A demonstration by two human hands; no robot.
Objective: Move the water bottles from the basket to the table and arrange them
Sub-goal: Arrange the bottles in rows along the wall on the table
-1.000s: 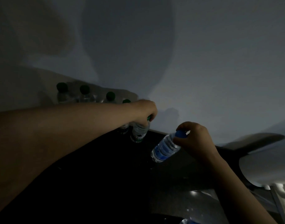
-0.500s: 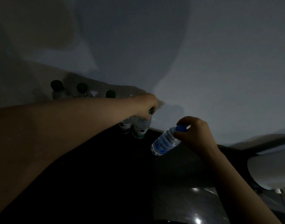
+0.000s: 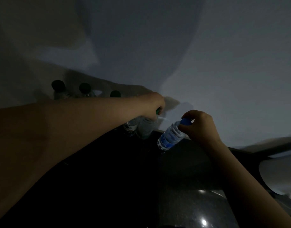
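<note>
Gripping from above, your L hand (image 3: 155,106) has its fingers curled round the top of a green-cap bottle (image 3: 146,130); only a sliver of cap shows under the knuckles. That bottle stands upright at the far edge of the table (image 3: 108,181), close to the wall (image 3: 207,63). A 2nd bottle (image 3: 130,127) stands just beside it at its 9 o'clock; too dark to tell if they touch. Your forearm hides most of both. Further off toward 10 o'clock, a row of 3 bottles (image 3: 85,89) w/ dark green caps pokes up above your arm, lined along the wall.

Your R hand (image 3: 201,127) is at 3 o'clock of the L, apart from it. Thumb & fingers pinch the blue-cap bottle (image 3: 170,138) at its cap and neck. This one is tilted: cap end toward 1 o'clock, base toward 7 o'clock. Can't tell whether the base touches the table or hangs just over it. It lies near the green-cap bottle, at that bottle's 4 o'clock, w/ a gap between.

The table is dark & glossy, w/ light glints (image 3: 204,222) at 5 o'clock of the view. A pale curved shape (image 3: 281,175) sits at the 4 o'clock edge; can't make out what it is.
</note>
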